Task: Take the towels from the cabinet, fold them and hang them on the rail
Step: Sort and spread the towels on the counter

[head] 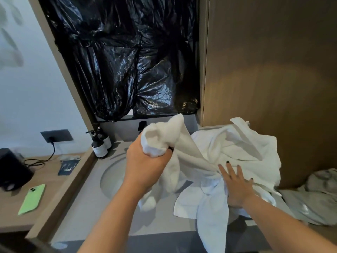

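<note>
- We log the white towels [235, 152] as already out of the cabinet: they lie in a loose, crumpled heap on the grey vanity counter [87, 212], toward 3 o'clock of the round sink basin [113, 178].
- Left hand [145, 161]: fingers curled tight round a bunched end of one towel, which it holds above the basin; the rest of that cloth trails down and toward 4 o'clock into the heap.
- Right hand [237, 187]: fingers straight and spread, pressing flat on the heap at its 6 o'clock side; it grips nothing.
- We see no neat fold in any cloth, and one length hangs over the counter's front edge at 6 o'clock.
- We see no rail in this view, so no towel is visibly hung. We cannot count the towels in the tangle.
- Our judgement: the fetching step looks done and the separating of one towel is in hand; folding and hanging are still to do, so the task is at an early stage.
- Surroundings: black plastic sheeting [127, 61] covers the wall at 12 o'clock; two dark pump bottles [99, 145] stand at 10 o'clock of the basin; a green phone [32, 199] lies on the wooden side table [18, 221] at 9 o'clock; a grey cloth [317, 194] sits at 3 o'clock of the heap.
</note>
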`<action>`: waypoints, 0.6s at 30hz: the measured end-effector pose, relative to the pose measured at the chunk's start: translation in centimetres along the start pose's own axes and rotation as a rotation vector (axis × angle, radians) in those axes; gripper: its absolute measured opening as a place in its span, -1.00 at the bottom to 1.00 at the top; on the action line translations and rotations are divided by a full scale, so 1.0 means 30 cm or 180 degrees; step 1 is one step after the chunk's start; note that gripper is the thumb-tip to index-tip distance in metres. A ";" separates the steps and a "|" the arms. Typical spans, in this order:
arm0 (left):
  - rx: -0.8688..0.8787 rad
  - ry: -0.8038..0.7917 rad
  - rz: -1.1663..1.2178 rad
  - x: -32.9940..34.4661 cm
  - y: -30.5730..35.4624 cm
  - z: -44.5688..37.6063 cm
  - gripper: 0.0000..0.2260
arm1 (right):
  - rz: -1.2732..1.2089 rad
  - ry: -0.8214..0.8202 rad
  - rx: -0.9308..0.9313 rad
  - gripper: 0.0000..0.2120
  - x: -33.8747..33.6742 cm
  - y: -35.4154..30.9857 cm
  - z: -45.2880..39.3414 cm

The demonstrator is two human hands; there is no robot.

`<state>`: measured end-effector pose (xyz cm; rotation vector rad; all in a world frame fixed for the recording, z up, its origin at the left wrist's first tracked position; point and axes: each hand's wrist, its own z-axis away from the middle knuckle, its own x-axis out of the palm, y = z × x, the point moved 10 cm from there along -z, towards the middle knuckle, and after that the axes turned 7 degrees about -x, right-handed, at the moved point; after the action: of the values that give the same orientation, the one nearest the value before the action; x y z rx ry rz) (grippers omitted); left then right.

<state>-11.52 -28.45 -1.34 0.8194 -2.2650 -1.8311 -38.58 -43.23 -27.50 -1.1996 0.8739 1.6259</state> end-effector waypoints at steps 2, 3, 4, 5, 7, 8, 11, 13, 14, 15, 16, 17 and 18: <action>0.0035 0.0129 0.0097 -0.016 0.019 -0.001 -0.71 | -0.0043 0.0028 0.0024 0.03 0.001 0.003 0.004; 0.0073 0.0178 0.0136 -0.022 0.032 0.002 -0.71 | -0.0077 0.0048 0.0027 0.00 0.002 0.005 0.006; 0.0108 0.0215 0.0177 -0.027 0.044 0.004 -0.71 | -0.0092 0.0067 0.0031 -0.01 0.002 0.006 0.008; 0.0127 0.0250 0.0223 -0.032 0.052 0.005 -0.71 | -0.0086 0.0084 0.0042 0.00 0.003 0.009 0.008; 0.0090 0.0372 0.0398 -0.055 0.054 0.006 -0.74 | -0.0048 0.0139 0.0085 0.05 0.001 0.012 0.008; 0.0057 0.0477 0.0523 -0.077 0.051 0.005 -0.75 | -0.0032 0.0164 0.0114 0.07 0.000 0.012 0.008; -0.0073 0.0822 0.0853 -0.153 0.023 -0.003 -0.75 | -0.0069 0.0170 0.0161 0.11 0.004 -0.003 0.017; -0.0094 0.0951 0.1024 -0.186 0.012 -0.006 -0.76 | -0.0112 0.0171 0.0177 0.09 0.005 -0.021 0.025; -0.0089 0.0978 0.1062 -0.193 0.010 -0.005 -0.75 | -0.0143 0.0173 0.0178 0.08 0.006 -0.028 0.026; -0.0074 0.0990 0.1073 -0.195 0.012 -0.002 -0.75 | -0.0177 0.0172 0.0161 0.07 0.011 -0.034 0.023; -0.0063 0.1004 0.1067 -0.195 0.014 0.002 -0.76 | -0.0210 0.0145 0.0139 0.08 0.015 -0.037 0.023; -0.0040 0.1035 0.1058 -0.198 0.018 0.006 -0.75 | -0.0231 0.0121 0.0111 0.09 0.020 -0.036 0.021; -0.0013 0.1081 0.1068 -0.204 0.022 0.012 -0.71 | -0.0247 0.0092 0.0097 0.09 0.025 -0.031 0.019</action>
<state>-6.70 -25.15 0.67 0.6425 -2.0350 -1.4284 -37.99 -42.21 -28.09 -1.2238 0.8569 1.5315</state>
